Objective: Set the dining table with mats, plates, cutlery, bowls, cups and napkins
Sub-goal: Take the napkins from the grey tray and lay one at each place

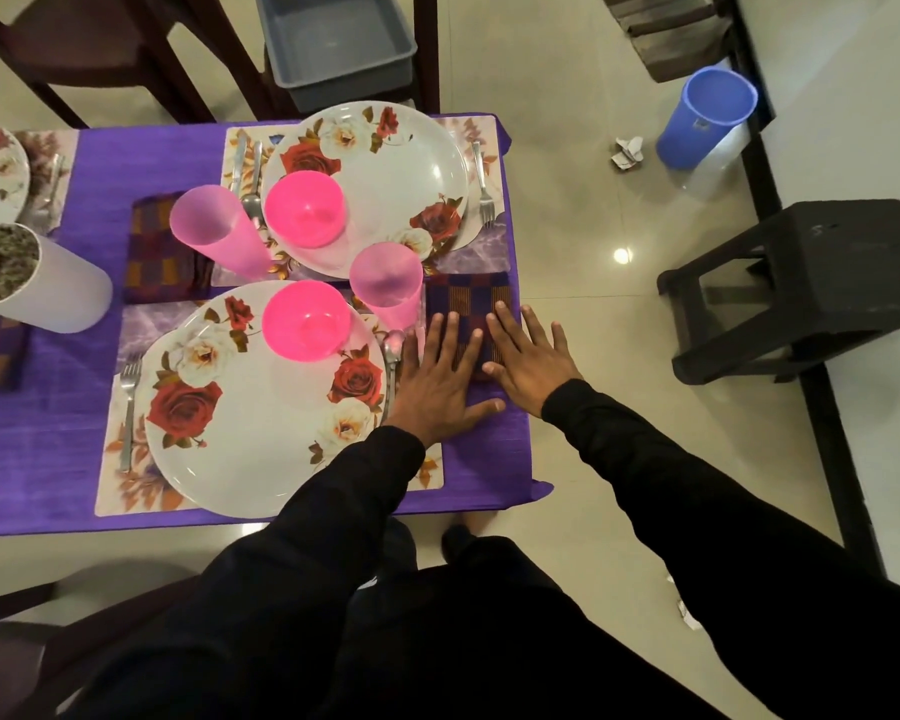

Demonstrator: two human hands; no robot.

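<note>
Head view: left hand point(437, 379) and right hand point(528, 356), grip wide, fingers flat, pressing checked napkin point(466, 298) on purple worktop point(48, 459), beside pink cup point(388, 283).

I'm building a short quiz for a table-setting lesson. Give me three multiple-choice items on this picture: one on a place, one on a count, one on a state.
1. Where does the blue cup stand?
A. on the floor
B. on a plate
C. on the black stool

2. How many bright pink bowls show?
A. one
B. two
C. four

3. How do the hands lie on the checked napkin?
A. both flat, fingers straight
B. both in fists
C. one lifting it off the table

Key:
1 A, it stands on the tiles right of the table.
2 B, one bowl on the far plate, one bowl on the near plate.
3 A, the left hand and right hand press it with spread fingers.
</note>
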